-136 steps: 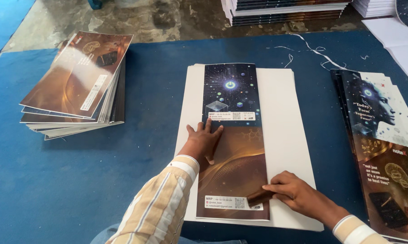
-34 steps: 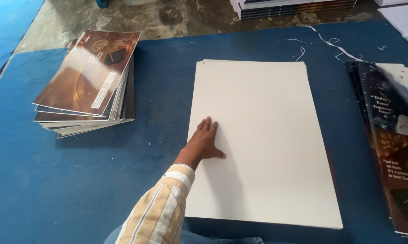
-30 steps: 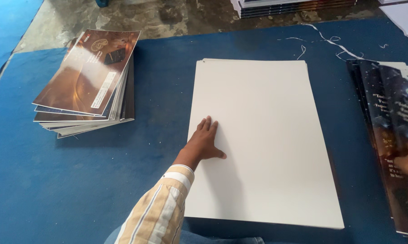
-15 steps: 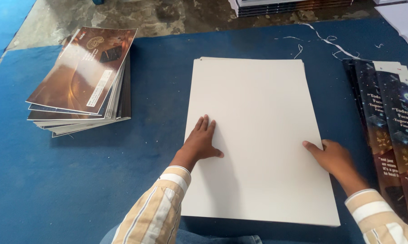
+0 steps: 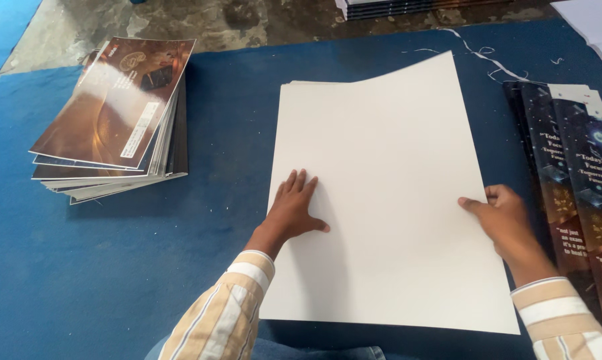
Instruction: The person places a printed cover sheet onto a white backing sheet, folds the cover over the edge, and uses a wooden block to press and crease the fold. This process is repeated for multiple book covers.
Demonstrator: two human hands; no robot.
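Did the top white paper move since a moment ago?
Yes. The right hand grips the top white sheet at its right edge, and its far right corner has lifted and swung right, off the white pile beneath.

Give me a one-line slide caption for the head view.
Left hand flat on a white sheet while the right hand lifts its edge.

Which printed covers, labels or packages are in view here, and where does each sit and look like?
Stack of booklets: far left on the blue mat, brown glossy covers, a small white label strip on the top one.
Printed cover strips: right edge, dark with starry blue and gold, overlapping.
White sheets: centre, blank, under the left hand and right hand.
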